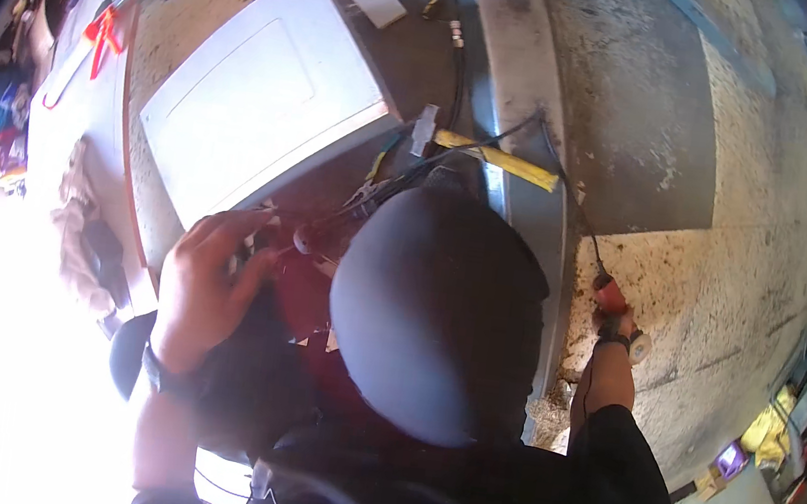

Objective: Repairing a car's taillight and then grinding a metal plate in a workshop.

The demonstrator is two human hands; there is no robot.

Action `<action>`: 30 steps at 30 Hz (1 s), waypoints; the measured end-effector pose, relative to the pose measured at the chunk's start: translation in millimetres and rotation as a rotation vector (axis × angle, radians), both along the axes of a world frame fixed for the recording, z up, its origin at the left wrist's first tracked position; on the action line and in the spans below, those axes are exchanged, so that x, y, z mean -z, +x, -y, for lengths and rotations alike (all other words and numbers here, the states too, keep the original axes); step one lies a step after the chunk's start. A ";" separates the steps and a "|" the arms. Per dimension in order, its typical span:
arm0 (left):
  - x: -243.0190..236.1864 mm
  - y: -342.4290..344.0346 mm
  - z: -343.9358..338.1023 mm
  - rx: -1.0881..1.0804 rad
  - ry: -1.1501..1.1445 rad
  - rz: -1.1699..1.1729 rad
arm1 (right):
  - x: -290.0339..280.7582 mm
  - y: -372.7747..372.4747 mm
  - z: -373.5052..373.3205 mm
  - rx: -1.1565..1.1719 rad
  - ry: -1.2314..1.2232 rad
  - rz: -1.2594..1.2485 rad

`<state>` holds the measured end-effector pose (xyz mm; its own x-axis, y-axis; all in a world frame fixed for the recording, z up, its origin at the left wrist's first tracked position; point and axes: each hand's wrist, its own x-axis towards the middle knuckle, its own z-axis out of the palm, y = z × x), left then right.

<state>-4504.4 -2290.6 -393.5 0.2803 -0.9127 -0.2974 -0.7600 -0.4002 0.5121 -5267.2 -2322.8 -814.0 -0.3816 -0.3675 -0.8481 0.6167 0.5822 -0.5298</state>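
Observation:
My right hand [619, 324] grips a red angle grinder [610, 296], with a pale disc [640, 349] showing beside the wrist. Its black cord runs up and across to the left. On the left side, the fingers and thumb of my left hand [209, 274] curl round something dark and small that I cannot make out. Close to those fingers is a dark red surface [297, 294] with a small rounded knob [304, 239]. A smooth grey dome [436, 316] fills the middle and hides what lies under it.
Beyond my left hand lies a large white panel [263, 84]. A yellow-handled hammer [500, 160] rests near the cord, across a long metal beam [537, 67]. An orange-red caulking gun [103, 34] lies far left. Assorted items, with a yellow cloth [766, 433], line the right side.

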 end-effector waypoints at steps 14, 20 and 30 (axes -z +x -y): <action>-15.2 -22.3 -17.9 0.255 -0.218 -0.119 | -200.0 163.4 143.6 -0.456 -0.546 0.196; -18.3 -30.6 -27.9 0.232 -0.341 -0.239 | -419.1 323.4 227.0 -0.699 -0.806 -0.152; -42.7 -45.3 -3.3 -0.063 -0.696 -0.396 | -535.0 587.0 172.2 -1.134 -0.936 0.091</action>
<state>-4549.6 -2287.3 -350.8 0.3301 -0.9113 0.2461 -0.4564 0.0741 0.8867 -4680.2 -2495.1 -279.0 0.5185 -0.8430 -0.1434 0.1259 0.2411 -0.9623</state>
